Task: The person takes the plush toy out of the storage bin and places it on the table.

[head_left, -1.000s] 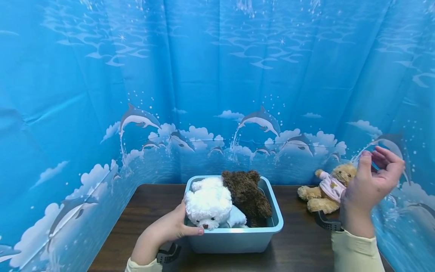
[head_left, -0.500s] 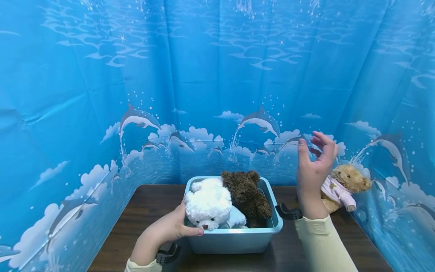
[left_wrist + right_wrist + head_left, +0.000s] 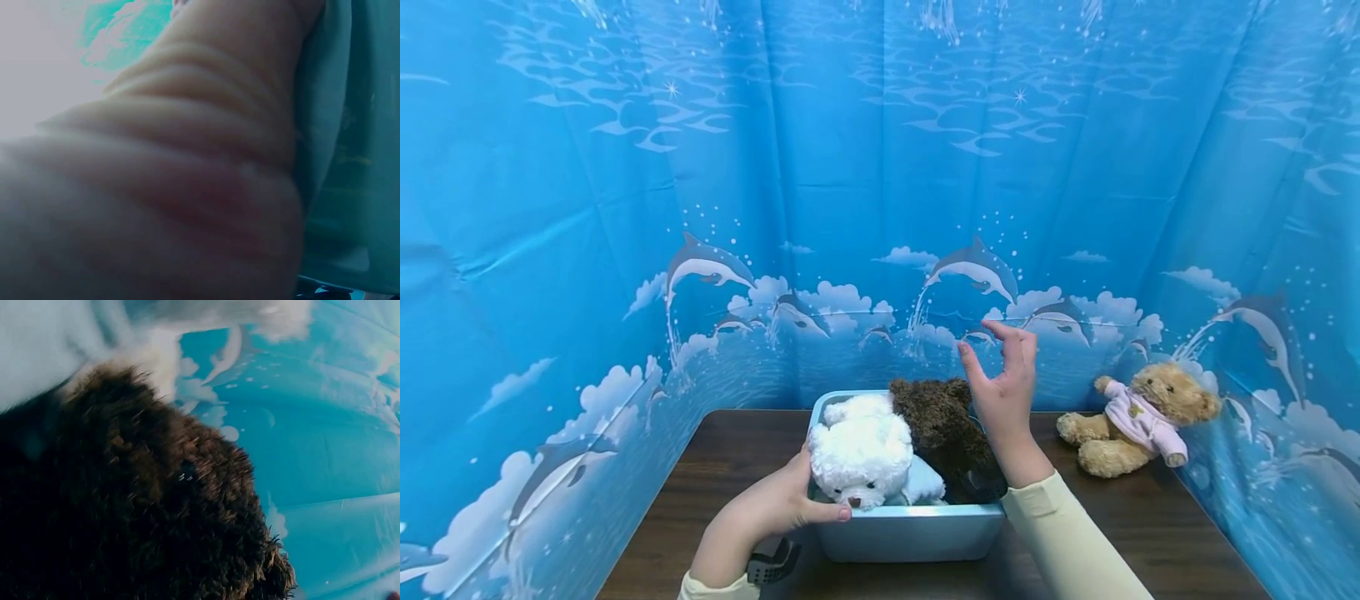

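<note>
A light blue plastic bin (image 3: 917,533) stands on the table with two teddy bears in it. On its left lies a white bear (image 3: 861,446) with pale blue clothing, face toward the near rim. Beside it is a dark brown bear (image 3: 928,417), partly behind my right wrist; its fur (image 3: 181,506) fills much of the right wrist view. My left hand (image 3: 782,500) grips the bin's near left corner, thumb along the front rim, fingers partly hidden. My right hand (image 3: 1006,392) is raised over the bin's right side, thumb and fingers apart, holding nothing.
A tan teddy bear (image 3: 1138,421) in a pink top leans back at the right end of the dark wooden table (image 3: 730,450). A blue dolphin-print curtain (image 3: 850,208) hangs behind the table and along both sides.
My right hand has moved left from in front of the tan bear to over the bin's right side, uncovering the tan bear. My left hand and the bin have stayed put.
</note>
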`<state>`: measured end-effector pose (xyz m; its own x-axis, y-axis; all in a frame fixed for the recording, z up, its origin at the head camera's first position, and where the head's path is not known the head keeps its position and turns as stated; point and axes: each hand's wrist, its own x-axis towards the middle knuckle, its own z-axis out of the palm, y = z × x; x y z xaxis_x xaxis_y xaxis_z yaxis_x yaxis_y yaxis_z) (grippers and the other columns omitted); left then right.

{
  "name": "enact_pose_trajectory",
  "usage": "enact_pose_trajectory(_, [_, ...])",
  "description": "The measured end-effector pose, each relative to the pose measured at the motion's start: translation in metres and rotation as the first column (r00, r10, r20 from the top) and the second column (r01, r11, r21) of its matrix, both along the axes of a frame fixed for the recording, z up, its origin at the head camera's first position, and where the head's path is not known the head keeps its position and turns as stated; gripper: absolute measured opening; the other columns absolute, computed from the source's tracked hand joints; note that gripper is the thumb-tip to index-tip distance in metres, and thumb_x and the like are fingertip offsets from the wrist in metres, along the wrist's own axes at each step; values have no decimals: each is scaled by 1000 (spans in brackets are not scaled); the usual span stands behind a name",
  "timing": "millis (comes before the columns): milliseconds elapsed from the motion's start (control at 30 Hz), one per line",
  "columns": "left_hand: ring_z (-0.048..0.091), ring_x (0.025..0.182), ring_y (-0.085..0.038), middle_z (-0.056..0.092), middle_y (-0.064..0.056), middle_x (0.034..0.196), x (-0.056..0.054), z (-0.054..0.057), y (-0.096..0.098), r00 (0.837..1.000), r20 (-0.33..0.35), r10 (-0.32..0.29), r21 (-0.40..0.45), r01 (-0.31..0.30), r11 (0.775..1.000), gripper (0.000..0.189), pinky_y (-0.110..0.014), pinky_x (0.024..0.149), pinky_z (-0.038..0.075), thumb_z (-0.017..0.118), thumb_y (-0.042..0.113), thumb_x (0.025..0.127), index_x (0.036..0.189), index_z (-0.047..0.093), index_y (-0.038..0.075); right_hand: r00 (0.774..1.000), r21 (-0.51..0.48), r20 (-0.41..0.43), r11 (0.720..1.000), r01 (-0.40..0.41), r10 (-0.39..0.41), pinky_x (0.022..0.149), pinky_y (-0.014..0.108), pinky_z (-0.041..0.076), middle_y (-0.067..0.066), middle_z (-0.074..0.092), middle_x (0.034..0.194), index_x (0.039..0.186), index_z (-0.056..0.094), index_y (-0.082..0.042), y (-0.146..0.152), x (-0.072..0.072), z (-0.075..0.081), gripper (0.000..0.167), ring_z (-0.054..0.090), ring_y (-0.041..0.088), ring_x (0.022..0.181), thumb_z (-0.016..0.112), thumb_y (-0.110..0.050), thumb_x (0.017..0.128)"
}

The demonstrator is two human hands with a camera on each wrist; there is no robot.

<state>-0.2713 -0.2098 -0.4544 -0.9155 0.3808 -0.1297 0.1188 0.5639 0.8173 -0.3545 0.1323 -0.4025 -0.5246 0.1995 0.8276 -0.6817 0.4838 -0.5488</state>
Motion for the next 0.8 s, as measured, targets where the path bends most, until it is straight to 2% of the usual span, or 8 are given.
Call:
enact_pose_trajectory(100, [20, 166, -44, 2, -20, 184, 0, 1, 0, 1000, 11, 4, 10, -4, 1000, 142, -73, 127, 27, 95, 47, 84, 176, -8, 16, 990, 74, 126, 994, -76, 66, 110, 57, 44, 16, 50, 145, 154, 58, -28, -3, -3, -5, 59, 49, 30, 134, 82, -30, 100])
enact_pose_trajectory(167, [20, 166, -43, 2, -20, 184, 0, 1, -1, 1000, 17, 6, 20, -7, 1000, 141, -73, 127, 27, 95, 45, 85, 176, -9, 16, 968, 124, 226, 982, -139, 108, 114, 65, 44, 13, 47, 151, 158, 54, -35, -5, -5, -7, 66, 48, 31, 140, 83, -36, 100])
enact_pose_trajectory(267, [21, 166, -43, 3, -20, 184, -1, 0, -1, 1000, 22, 12, 19, -12, 1000, 141, -74, 127, 26, 95, 45, 85, 176, -8, 16, 914, 182, 377, 955, -234, 152, 117, 75, 41, 13, 42, 156, 162, 46, -44, -7, -8, -12, 76, 44, 38, 146, 84, -42, 97])
enact_pose_trajectory(367, [19, 166, -43, 3, -20, 184, -2, -1, -1, 1000, 27, 6, 28, -7, 1000, 141, -74, 128, 25, 95, 44, 85, 176, -8, 16, 852, 216, 492, 923, -320, 180, 117, 77, 39, 13, 36, 160, 164, 41, -48, -7, -8, -18, 86, 41, 41, 150, 88, -42, 93])
enact_pose_trajectory(433, [19, 166, -44, 2, -20, 184, -2, -2, -1, 999, 32, 6, 32, -7, 999, 141, -74, 127, 25, 95, 44, 85, 176, -9, 16, 818, 229, 539, 900, -371, 200, 117, 77, 39, 13, 34, 161, 164, 39, -48, -5, -8, -21, 92, 40, 41, 150, 92, -39, 90])
enact_pose_trajectory(500, [20, 166, -44, 2, -20, 184, -2, -3, 0, 1000, 30, 10, 26, -11, 1000, 141, -75, 127, 25, 95, 45, 85, 176, -9, 16, 794, 244, 567, 877, -414, 217, 115, 76, 42, 12, 32, 163, 165, 39, -46, -3, -7, -24, 97, 39, 42, 151, 95, -37, 86])
enact_pose_trajectory(667, [23, 165, -45, 3, -20, 184, -2, -3, 1, 1000, 15, 20, -9, -20, 1000, 144, -76, 126, 26, 95, 50, 83, 176, -9, 17, 728, 295, 644, 802, -519, 234, 114, 72, 45, 11, 33, 162, 167, 40, -40, 5, -7, -32, 107, 41, 40, 149, 100, -41, 77])
enact_pose_trajectory(800, [22, 165, -46, 4, -21, 184, 0, -2, 1, 999, 23, 28, -20, -28, 999, 144, -75, 126, 26, 96, 50, 82, 176, -9, 15, 656, 305, 722, 751, -586, 219, 111, 68, 49, 11, 37, 158, 166, 40, -42, 13, -9, -40, 106, 45, 37, 144, 100, -36, 78])
